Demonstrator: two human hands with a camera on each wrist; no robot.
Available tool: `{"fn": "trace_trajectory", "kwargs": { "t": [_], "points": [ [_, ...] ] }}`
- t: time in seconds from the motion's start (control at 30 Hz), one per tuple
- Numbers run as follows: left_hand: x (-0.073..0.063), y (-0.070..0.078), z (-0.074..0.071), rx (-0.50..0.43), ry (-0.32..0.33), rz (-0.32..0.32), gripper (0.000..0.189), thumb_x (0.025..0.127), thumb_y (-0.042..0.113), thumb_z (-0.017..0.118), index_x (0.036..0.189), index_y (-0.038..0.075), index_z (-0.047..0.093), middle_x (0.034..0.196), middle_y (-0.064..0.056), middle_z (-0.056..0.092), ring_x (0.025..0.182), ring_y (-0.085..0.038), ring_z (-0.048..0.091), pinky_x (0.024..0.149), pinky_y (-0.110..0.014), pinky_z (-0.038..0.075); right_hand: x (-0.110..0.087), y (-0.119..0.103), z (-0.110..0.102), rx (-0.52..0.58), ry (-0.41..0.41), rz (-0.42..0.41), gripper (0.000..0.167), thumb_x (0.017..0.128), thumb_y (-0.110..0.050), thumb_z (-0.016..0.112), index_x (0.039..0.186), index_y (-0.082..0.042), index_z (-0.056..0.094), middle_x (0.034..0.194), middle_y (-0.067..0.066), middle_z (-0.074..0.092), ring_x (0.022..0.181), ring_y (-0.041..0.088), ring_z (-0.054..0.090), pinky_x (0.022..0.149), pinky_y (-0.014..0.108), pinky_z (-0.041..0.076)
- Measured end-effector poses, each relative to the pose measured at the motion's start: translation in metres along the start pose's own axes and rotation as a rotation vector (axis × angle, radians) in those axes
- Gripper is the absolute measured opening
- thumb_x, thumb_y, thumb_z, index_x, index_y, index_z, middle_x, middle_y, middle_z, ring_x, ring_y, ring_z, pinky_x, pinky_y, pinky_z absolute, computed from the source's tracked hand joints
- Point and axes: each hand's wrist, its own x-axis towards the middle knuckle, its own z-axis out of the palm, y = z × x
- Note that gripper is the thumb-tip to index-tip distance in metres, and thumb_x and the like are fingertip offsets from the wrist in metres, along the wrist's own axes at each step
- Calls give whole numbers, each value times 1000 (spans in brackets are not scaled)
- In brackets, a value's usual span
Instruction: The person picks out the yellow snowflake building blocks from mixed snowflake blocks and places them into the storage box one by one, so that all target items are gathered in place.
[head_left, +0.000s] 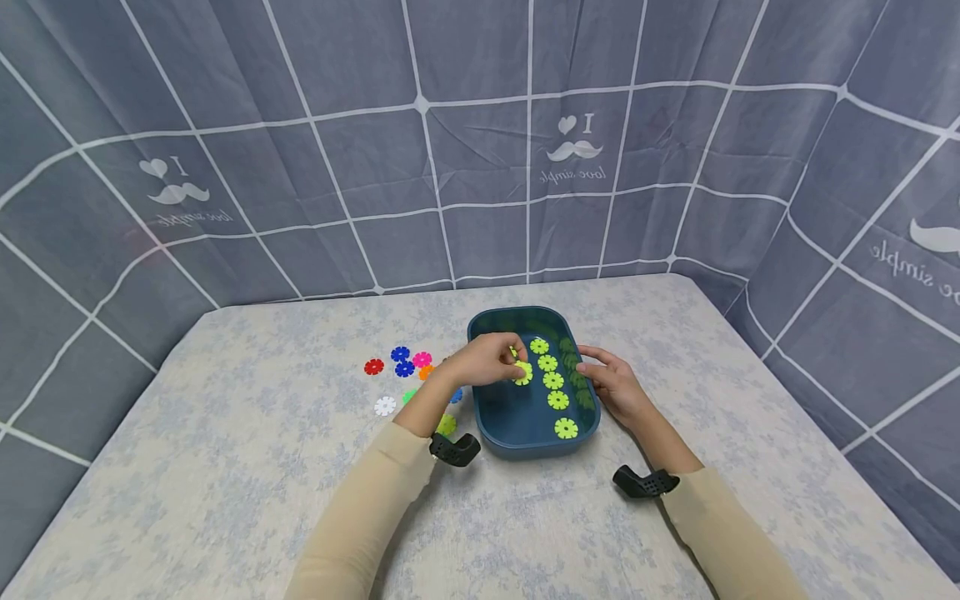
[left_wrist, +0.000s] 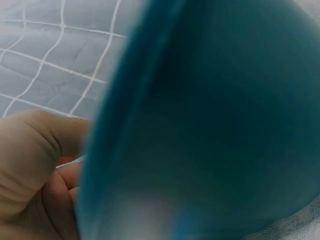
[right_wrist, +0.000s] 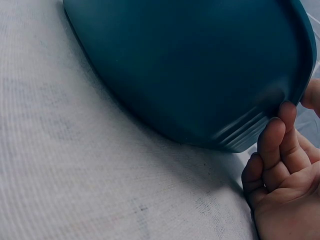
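Observation:
My left hand [head_left: 492, 360] reaches over the left side of a dark blue-green plastic bin [head_left: 517, 433] and pinches a yellow-green notched plastic disc [head_left: 522, 373] inside it. Several like discs [head_left: 553, 381] lie in a row along the right half of the bin floor; another is partly hidden behind the left fingers. My right hand [head_left: 617, 387] holds the bin's right rim, thumb over the edge. In the right wrist view, fingertips [right_wrist: 272, 132] touch the outer wall beside its ridges. The bin wall [left_wrist: 210, 125] covers the left fingertips in the left wrist view.
Loose notched discs lie left of the bin: red [head_left: 373, 367], blue [head_left: 401, 354], pink [head_left: 422, 359], orange, green and white [head_left: 385, 406]. A yellow-green disc [head_left: 447, 425] lies near the left wrist. A grey checked curtain [head_left: 480, 150] stands behind the table [head_left: 247, 433].

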Motion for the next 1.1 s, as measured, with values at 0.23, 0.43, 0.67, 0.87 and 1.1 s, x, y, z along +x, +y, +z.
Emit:
{"fn": "trace_trajectory", "kwargs": {
  "t": [0.23, 0.43, 0.67, 0.87, 1.1],
  "points": [
    [9, -1, 7, 63, -33, -53, 13, 91, 11, 70, 100, 7, 61, 76, -3, 65, 74, -26, 64, 67, -29, 50, 1, -1, 1, -10, 3, 21, 52, 97, -6, 56, 141, 12, 35, 96, 2, 71, 79, 11, 67, 71, 25, 55],
    [16, -1, 11, 137, -37, -67, 12, 90, 12, 72, 96, 10, 62, 75, -1, 65, 67, -16, 61, 67, -28, 49, 1, -1, 1, -4, 7, 31, 52, 97, -6, 56, 142, 11, 35, 96, 2, 70, 78, 12, 67, 71, 26, 55],
    [21, 3, 15, 224, -58, -82, 12, 90, 14, 72, 93, 11, 61, 72, 0, 63, 62, -15, 61, 65, -29, 47, 1, -1, 0, -13, 18, 32, 52, 96, -7, 58, 141, 10, 37, 97, 1, 70, 78, 11, 67, 70, 26, 55],
    [23, 2, 20, 335, -53, -109, 12, 91, 19, 71, 91, 15, 61, 74, 2, 61, 63, -13, 57, 64, -28, 46, 2, 0, -1, -11, 11, 32, 52, 97, -6, 57, 141, 11, 36, 98, 2, 70, 79, 11, 67, 70, 26, 54],
    [26, 4, 25, 407, -59, -145, 11, 90, 22, 72, 90, 17, 62, 81, 4, 60, 72, -14, 56, 67, -29, 46, 1, 2, -1, 4, -20, -17, 55, 94, -15, 64, 139, 8, 41, 98, 2, 70, 79, 11, 67, 70, 25, 55]
  ]
}}
